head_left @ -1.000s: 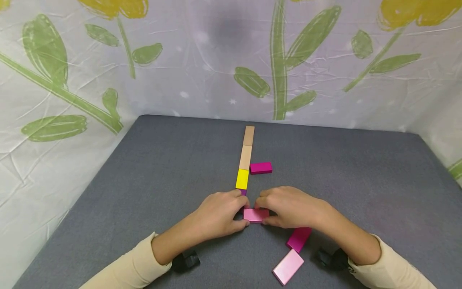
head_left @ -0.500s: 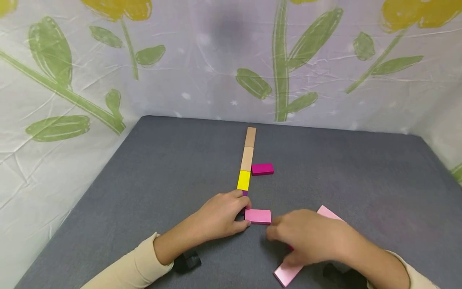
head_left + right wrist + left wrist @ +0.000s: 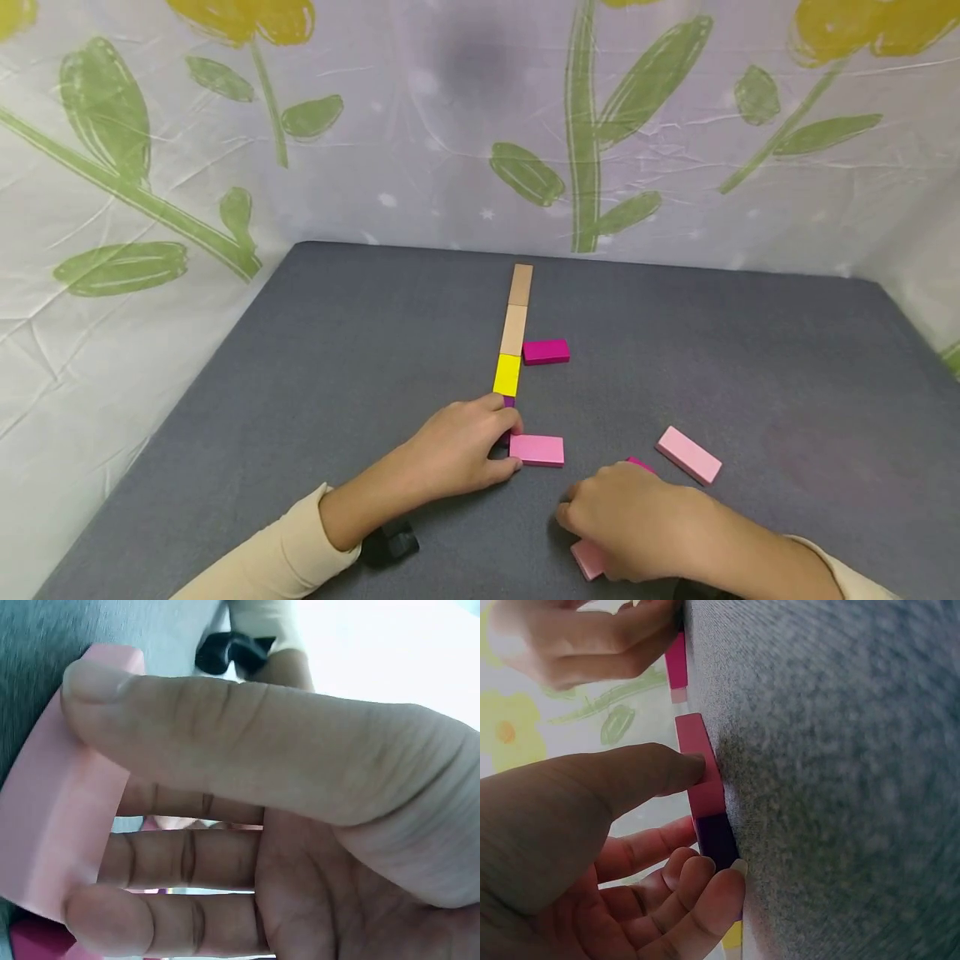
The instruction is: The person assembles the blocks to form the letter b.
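My left hand [image 3: 461, 446] holds the near end of a row of blocks. In the left wrist view its thumb presses a pink block [image 3: 696, 742] and its curled fingertips touch a dark purple block [image 3: 717, 841]. That pink block [image 3: 537, 450] lies crosswise in the head view, and the purple block [image 3: 509, 402] is mostly covered. At the lower right, my right hand [image 3: 637, 521] pinches another pink block [image 3: 587, 559] between thumb and fingers. The right wrist view shows this pink block [image 3: 64, 802] at the table surface. A magenta block [image 3: 640, 464] is partly hidden behind the right hand.
Beyond the left hand the row continues with a yellow block [image 3: 507, 375] and two plain wooden blocks [image 3: 513, 329]. A magenta block [image 3: 546, 352] lies right of the row. One more pink block [image 3: 688, 455] lies on the grey table [image 3: 337, 350]. A flowered sheet [image 3: 420, 167] hangs behind.
My right hand has let go of the pink block at the row and moved right and toward me, onto another pink block. My left hand has stayed in place.
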`<move>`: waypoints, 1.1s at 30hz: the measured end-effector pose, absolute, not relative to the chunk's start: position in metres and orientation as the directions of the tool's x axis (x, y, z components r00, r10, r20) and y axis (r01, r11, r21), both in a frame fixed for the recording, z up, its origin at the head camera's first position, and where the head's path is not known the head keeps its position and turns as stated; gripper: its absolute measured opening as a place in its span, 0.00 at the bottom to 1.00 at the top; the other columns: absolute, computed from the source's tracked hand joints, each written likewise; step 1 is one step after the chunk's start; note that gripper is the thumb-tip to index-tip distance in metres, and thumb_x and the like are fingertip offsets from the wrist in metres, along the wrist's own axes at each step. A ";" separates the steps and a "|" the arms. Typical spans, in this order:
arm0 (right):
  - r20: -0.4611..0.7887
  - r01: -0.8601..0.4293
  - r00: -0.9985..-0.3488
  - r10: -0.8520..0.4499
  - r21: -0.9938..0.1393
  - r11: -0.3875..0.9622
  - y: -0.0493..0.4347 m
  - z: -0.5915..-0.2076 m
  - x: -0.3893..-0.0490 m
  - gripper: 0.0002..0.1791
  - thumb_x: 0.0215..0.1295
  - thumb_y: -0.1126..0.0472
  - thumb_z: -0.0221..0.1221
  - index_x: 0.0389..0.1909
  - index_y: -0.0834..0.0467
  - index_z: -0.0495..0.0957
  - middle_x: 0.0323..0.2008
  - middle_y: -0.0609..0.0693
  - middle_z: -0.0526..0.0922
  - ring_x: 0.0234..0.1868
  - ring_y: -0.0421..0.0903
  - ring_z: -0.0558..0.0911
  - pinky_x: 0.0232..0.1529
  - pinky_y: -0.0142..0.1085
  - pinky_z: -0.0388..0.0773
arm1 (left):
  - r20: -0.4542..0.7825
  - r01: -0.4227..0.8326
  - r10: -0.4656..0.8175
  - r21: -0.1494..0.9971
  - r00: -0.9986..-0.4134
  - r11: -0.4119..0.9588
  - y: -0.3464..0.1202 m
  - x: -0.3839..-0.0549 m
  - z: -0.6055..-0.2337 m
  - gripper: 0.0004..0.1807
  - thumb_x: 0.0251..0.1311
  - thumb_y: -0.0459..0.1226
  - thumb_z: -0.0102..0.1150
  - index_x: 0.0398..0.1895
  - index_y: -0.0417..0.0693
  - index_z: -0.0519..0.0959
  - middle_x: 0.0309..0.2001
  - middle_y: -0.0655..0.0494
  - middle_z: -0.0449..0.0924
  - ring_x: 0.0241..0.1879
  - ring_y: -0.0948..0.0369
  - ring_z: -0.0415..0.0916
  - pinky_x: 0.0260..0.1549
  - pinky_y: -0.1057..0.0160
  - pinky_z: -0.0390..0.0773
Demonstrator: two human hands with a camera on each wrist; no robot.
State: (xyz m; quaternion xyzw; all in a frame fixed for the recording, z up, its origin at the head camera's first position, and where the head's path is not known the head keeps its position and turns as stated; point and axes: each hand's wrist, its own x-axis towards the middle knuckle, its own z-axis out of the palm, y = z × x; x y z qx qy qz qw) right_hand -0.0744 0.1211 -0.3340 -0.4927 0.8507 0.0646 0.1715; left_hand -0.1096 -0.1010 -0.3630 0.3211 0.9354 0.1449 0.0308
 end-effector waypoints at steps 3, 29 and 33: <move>-0.368 -0.808 -0.494 -0.788 -0.140 0.572 0.125 -0.330 -0.083 0.18 0.39 0.62 0.80 0.28 0.47 0.80 0.22 0.38 0.74 0.20 0.39 0.68 0.23 0.36 0.69 | 0.043 0.595 0.610 0.287 -0.791 0.751 -0.101 -0.109 -0.363 0.14 0.55 0.46 0.73 0.41 0.52 0.83 0.33 0.60 0.73 0.25 0.64 0.67 0.25 0.66 0.70; -0.114 -0.792 -0.547 -0.829 -0.251 0.557 0.150 -0.324 -0.142 0.19 0.50 0.75 0.71 0.34 0.48 0.83 0.27 0.41 0.71 0.25 0.38 0.69 0.25 0.32 0.67 | 0.039 0.600 0.623 0.324 -0.781 0.731 -0.102 -0.108 -0.362 0.14 0.56 0.45 0.72 0.44 0.53 0.84 0.33 0.61 0.72 0.24 0.65 0.66 0.23 0.67 0.66; -0.078 -0.801 -0.546 -0.834 -0.245 0.547 0.148 -0.326 -0.143 0.19 0.51 0.75 0.71 0.36 0.48 0.84 0.28 0.41 0.72 0.25 0.37 0.70 0.25 0.32 0.68 | 0.048 0.605 0.627 0.328 -0.777 0.725 -0.102 -0.108 -0.363 0.14 0.56 0.44 0.72 0.44 0.53 0.84 0.33 0.61 0.72 0.24 0.65 0.66 0.23 0.67 0.67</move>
